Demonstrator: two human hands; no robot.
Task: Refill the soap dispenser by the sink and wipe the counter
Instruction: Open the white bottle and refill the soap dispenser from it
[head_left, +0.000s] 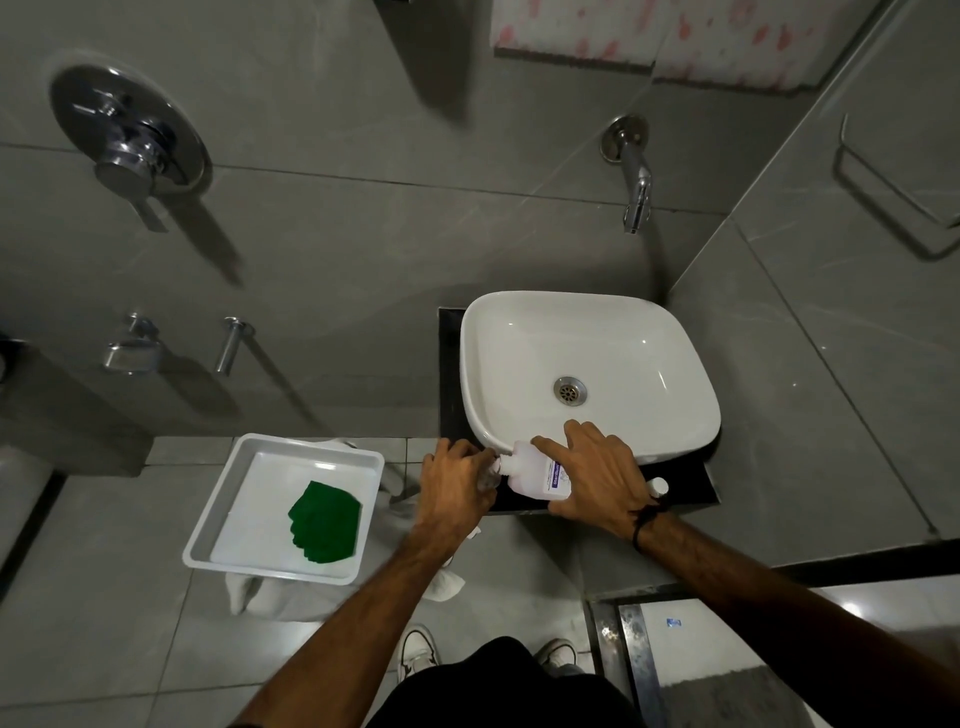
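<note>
A white refill bottle (530, 470) with a blue-and-white label lies tipped on its side over the black counter (685, 486), its neck pointing left. My right hand (592, 475) grips its body from above. My left hand (457, 483) is closed around a small clear soap dispenser (489, 475) at the counter's left front corner, mostly hidden by my fingers; the refill bottle's neck meets its mouth. A small white cap (658, 486) rests on the counter beside my right wrist. A green cloth (324, 522) lies in a white tray (218, 525).
The white basin (587, 343) fills most of the counter, under a wall spout (636, 176). The tray sits to the left on a stand draped with white cloth (260, 595). Chrome wall fittings (127, 135) are on the left wall. My shoes (415, 649) stand on the tiled floor.
</note>
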